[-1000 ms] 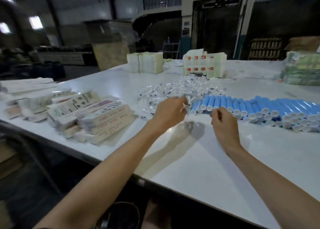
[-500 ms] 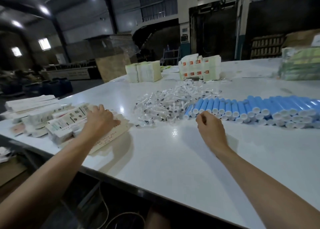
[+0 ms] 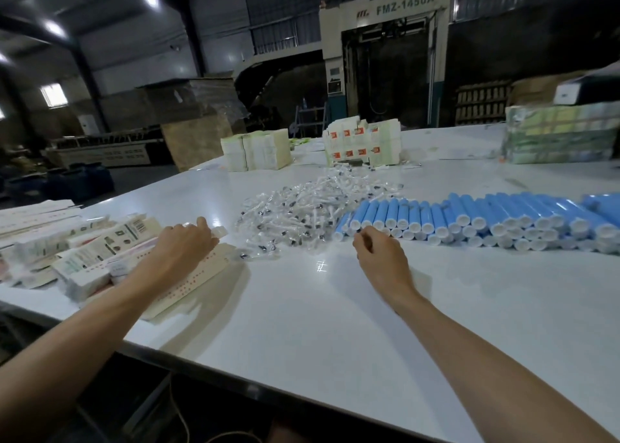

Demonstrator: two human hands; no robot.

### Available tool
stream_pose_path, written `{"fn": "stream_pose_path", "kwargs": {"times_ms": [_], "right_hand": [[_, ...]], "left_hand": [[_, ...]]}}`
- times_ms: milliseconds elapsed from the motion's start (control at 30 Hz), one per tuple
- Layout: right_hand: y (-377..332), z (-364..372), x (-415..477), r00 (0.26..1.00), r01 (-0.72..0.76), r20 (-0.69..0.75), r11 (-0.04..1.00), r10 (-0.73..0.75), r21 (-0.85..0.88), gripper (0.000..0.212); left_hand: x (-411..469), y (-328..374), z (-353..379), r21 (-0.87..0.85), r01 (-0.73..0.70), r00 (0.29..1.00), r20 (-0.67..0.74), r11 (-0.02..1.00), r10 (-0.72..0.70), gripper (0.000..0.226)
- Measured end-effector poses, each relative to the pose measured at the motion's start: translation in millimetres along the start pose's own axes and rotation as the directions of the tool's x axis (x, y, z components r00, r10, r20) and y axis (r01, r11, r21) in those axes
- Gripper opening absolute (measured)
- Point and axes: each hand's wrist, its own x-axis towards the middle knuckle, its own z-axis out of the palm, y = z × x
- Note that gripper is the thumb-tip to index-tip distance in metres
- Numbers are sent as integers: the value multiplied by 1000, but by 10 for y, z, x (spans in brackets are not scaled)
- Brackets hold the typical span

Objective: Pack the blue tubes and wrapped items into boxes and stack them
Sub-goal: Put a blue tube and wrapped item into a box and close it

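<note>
1. White table [image 3: 335, 342] in a dim workshop, with a tall machine [image 3: 385, 56] marked FMZ-1450A behind it: that is your work surface.
2. You have one long row of blue tubes [image 3: 469, 214] on the right, white caps facing you, piled two layers high. There are several dozen, too overlapped to count exactly.
3. One loose heap of clear wrapped items [image 3: 302, 211] lies in the middle, touching the left end of the tube row. They are far too many to count.
4. One spread pile of flat cartons [image 3: 100, 251] lies at the left. Two block stacks of cartons [image 3: 256, 149] stand at the far side, and one wrapped bundle [image 3: 560, 137] sits far right.
5. Your left hand [image 3: 181, 248] lies palm down on the top flat carton, fingers bent at its far end. You cannot tell whether it pinches the carton.
6. Your right hand [image 3: 379, 254] is just in front of the leftmost tube caps, fingers curled together, with nothing visible in them.
7. One second ago your left hand was at the wrapped heap. Half a second ago it had reached the cartons, and it stays there. Your right hand has barely shifted.
</note>
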Motion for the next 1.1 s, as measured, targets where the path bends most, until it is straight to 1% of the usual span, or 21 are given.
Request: {"fn": "stream_pose_path", "kwargs": {"times_ms": [67, 133, 200, 233, 267, 300, 367, 400, 433, 500, 533, 567, 600, 667, 700, 800, 900, 933, 1000, 1033, 1100], "right_hand": [[6, 0, -2, 1000, -2, 8, 1000, 2, 3, 30], [12, 3, -1, 1000, -4, 14, 1000, 4, 1, 30], [20, 13, 5, 1000, -5, 18, 1000, 5, 3, 30], [20, 20, 7, 1000, -2, 18, 1000, 2, 4, 30], [21, 25, 9, 1000, 4, 18, 1000, -4, 4, 30], [23, 30, 11, 1000, 11, 20, 1000, -11, 2, 30], [31, 37, 13, 999, 16, 28, 1000, -16, -3, 30], [38, 37, 12, 999, 16, 32, 1000, -16, -3, 30], [49, 37, 11, 999, 15, 38, 1000, -15, -1, 30], [72, 26, 7, 999, 5, 51, 1000, -5, -5, 30], [84, 16, 7, 999, -4, 53, 1000, 5, -9, 29], [97, 5, 12, 999, -14, 51, 1000, 14, -13, 29], [110, -7, 18, 999, -25, 48, 1000, 26, -18, 28], [129, -49, 51, 998, -53, 27, 997, 54, -49, 24], [138, -84, 86, 998, -69, 4, 995, 69, -78, 22], [189, -289, 284, 987, -115, -129, 973, 90, -201, 20], [330, -603, 566, 966, -175, -242, 921, 92, -347, 15], [394, -700, 664, 961, -193, -261, 898, 91, -397, 14], [526, -853, 860, 956, -225, -282, 823, 84, -521, 15], [583, -903, 950, 957, -241, -278, 768, 85, -594, 18], [688, -956, 1107, 964, -250, -251, 647, 93, -720, 25]], "left_hand": [[13, -11, 40, -154, -9, 1000, -19, 988, 7, 36], [65, 3, 36, -297, 7, 1000, -9, 955, -10, 45], [162, 45, -39, -387, 23, 1000, 17, 922, -18, 67], [219, 81, -99, -452, 31, 999, 18, 891, -26, 80], [276, 121, -168, -522, 34, 999, 8, 852, -35, 88], [330, 166, -245, -584, 17, 999, -14, 811, -32, 89], [431, 275, -395, -693, -36, 999, -29, 720, 23, 77], [468, 350, -457, -764, -37, 998, 5, 644, 63, 68], [493, 441, -513, -845, -3, 993, 62, 534, 104, 59], [522, 670, -582, -964, 107, 963, 161, 244, 214, 53], [532, 800, -586, -982, 156, 949, 178, 102, 262, 54], [541, 936, -581, -983, 184, 942, 176, -1, 287, 55], [548, 1067, -566, -981, 189, 943, 167, -51, 287, 54], [577, 1330, -535, -979, 185, 947, 153, -88, 282, 47], [583, 1450, -522, -968, 211, 941, 164, -133, 297, 44], [587, 1755, -519, -868, 386, 883, 248, -313, 399, 46], [541, 1936, -447, -710, 501, 815, 194, -495, 546, 31], [517, 1956, -421, -661, 535, 787, 164, -527, 594, 30], [478, 1984, -389, -600, 577, 748, 115, -554, 654, 29], [461, 1989, -386, -586, 580, 745, 101, -566, 659, 29], [437, 1996, -383, -578, 562, 762, 83, -592, 643, 27]]}}
